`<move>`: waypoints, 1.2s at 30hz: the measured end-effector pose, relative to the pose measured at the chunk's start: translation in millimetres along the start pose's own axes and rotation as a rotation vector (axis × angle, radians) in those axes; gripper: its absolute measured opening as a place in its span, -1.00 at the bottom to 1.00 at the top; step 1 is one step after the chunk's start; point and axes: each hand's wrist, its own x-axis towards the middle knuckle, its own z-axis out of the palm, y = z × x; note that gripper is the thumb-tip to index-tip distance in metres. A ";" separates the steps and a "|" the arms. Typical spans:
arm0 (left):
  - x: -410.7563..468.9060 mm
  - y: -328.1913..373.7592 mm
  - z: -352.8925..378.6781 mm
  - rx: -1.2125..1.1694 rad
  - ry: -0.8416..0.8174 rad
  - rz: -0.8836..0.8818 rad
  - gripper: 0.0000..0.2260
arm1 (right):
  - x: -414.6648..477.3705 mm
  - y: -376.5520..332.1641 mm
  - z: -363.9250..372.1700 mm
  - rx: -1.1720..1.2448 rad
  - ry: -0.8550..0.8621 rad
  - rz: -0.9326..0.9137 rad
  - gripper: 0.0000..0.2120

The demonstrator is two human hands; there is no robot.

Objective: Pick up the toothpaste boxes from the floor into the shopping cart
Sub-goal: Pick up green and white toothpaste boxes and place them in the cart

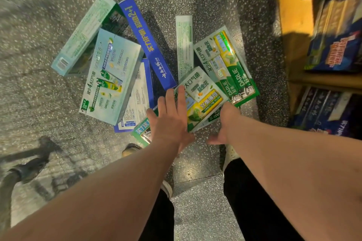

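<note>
my left hand (170, 121): fingers spread wide and flat, palm down on the near end of the green-and-white box (201, 101), gripping nothing.
my right hand (223, 123): at the right near edge of that same box, thumb sticking out toward my body; fingers are tucked out of sight, so i cannot tell whether they close on it.
toothpaste boxes: all lying scattered on the speckled floor (39, 25), just beyond my hands.
pale teal box (111, 76): left of my left hand, lying over a blue-and-white box (137, 101).
long blue box (147, 43): beyond my left hand, slanting away.
darlie green box (227, 64): just past my right hand, touching the box under my palm.
narrow white box (184, 45): beyond both hands, between the blue and darlie boxes.
shelf (293, 25): right of my right hand, stacked with more boxes.
</note>
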 end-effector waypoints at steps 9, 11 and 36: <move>-0.7 -18.6 21.4 -0.211 0.153 0.008 0.24 | 29.6 17.6 12.6 0.138 -0.174 -0.136 -0.49; 1.7 -28.1 16.8 -0.410 0.179 -0.098 0.08 | 29.5 16.9 15.8 0.140 -0.166 -0.141 -0.54; -7.0 -60.5 -36.7 -0.484 0.061 0.011 -0.64 | 21.0 23.1 10.5 -0.184 -0.001 -0.134 -0.62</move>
